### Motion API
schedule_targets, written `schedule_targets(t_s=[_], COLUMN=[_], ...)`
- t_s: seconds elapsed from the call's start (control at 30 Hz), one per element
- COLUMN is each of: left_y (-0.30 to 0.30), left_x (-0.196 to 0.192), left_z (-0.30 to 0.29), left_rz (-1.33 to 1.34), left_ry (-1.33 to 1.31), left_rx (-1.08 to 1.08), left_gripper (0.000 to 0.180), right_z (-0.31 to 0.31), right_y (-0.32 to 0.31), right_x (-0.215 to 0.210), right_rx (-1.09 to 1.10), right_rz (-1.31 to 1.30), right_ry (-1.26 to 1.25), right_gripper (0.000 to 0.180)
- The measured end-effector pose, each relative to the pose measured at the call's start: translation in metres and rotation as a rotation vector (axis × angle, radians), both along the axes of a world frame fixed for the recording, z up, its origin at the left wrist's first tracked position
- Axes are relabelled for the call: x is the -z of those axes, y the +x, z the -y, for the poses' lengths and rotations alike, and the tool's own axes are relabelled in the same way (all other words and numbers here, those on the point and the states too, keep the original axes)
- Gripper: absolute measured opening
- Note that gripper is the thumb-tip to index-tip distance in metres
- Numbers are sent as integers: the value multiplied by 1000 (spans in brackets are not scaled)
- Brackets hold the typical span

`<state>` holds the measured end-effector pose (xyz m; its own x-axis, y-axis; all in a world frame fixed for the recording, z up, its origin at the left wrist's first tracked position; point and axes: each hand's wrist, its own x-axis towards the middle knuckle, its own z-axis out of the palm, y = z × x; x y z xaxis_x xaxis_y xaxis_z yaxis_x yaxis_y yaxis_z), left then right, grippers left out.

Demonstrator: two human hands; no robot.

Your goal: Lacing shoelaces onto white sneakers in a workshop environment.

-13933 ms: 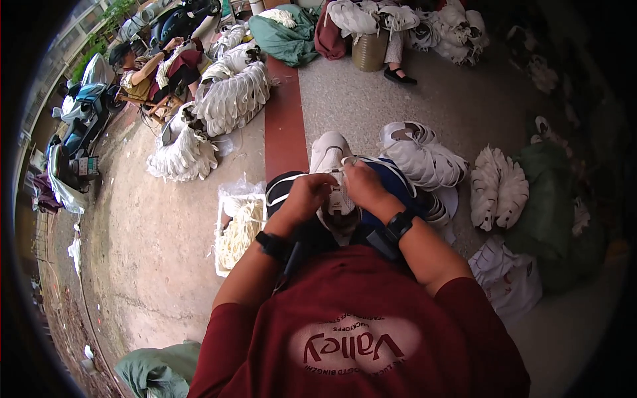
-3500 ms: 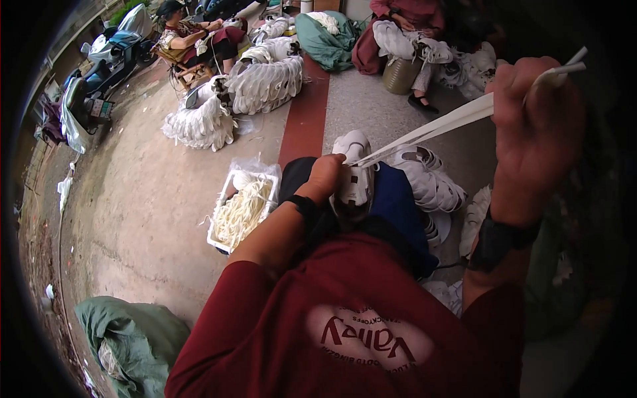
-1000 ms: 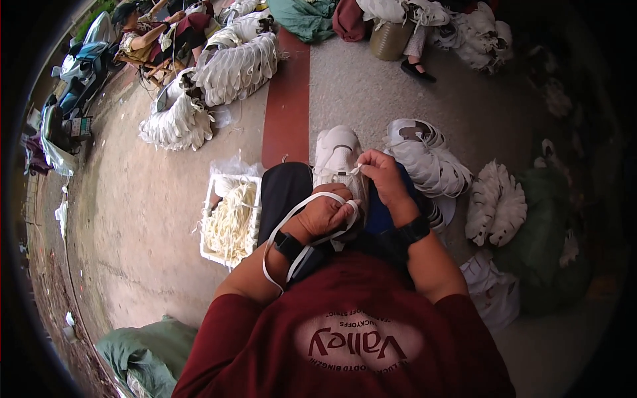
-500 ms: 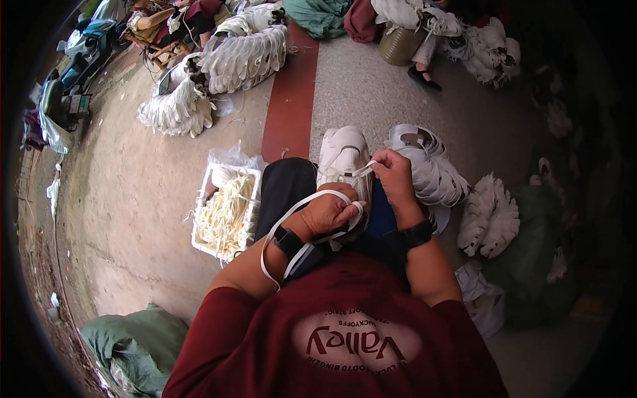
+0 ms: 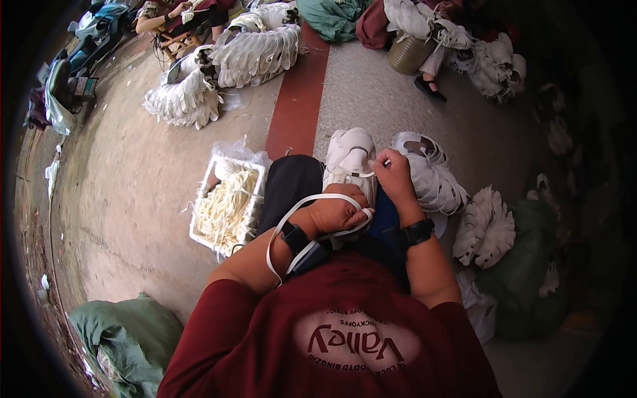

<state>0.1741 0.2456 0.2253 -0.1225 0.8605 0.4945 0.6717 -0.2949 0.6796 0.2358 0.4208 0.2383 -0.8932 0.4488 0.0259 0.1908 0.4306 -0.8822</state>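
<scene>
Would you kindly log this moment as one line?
left hand: holds white lace | right hand: at white shoe on lap | tray of laces: left

floor (image 5: 119, 199): grey concrete — red stripe (image 5: 297, 99) | light: daylight — soft shadows

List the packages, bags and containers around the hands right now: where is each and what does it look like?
White crate: floor at the person's left knee, rectangular, plastic-lined, full of pale laces.
Green sack: lower left, crumpled cloth.
Dark green sack: right of the person, bulging.
Round bucket: top, olive-tan.
No screens or signs visible.
</scene>
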Motion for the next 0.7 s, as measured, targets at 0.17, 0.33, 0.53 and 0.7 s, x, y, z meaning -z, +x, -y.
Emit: schedule_targets(t_s=[0.17, 0.33, 0.53, 0.7], left_y=[-1, -1, -2, -3], left_x=[2, 6, 3, 5], left_z=[0, 0, 0, 1], left_rz=[-122, -134, -145, -140], left_ry=[-6, -53, -125, -150], left_rx=[55, 74, 55, 89], left_gripper=[19, 16, 16, 20], right_z=[30, 40, 35, 43], right_y=[-23, -36, -39, -41], right_x=[-27, -21, -9, -10], right_rx=[-305, -387, -316, -368], right_rz=[-177, -14, -112, -312], right_ry=[619, 845, 640, 614], right_gripper=[12, 9, 7, 6])
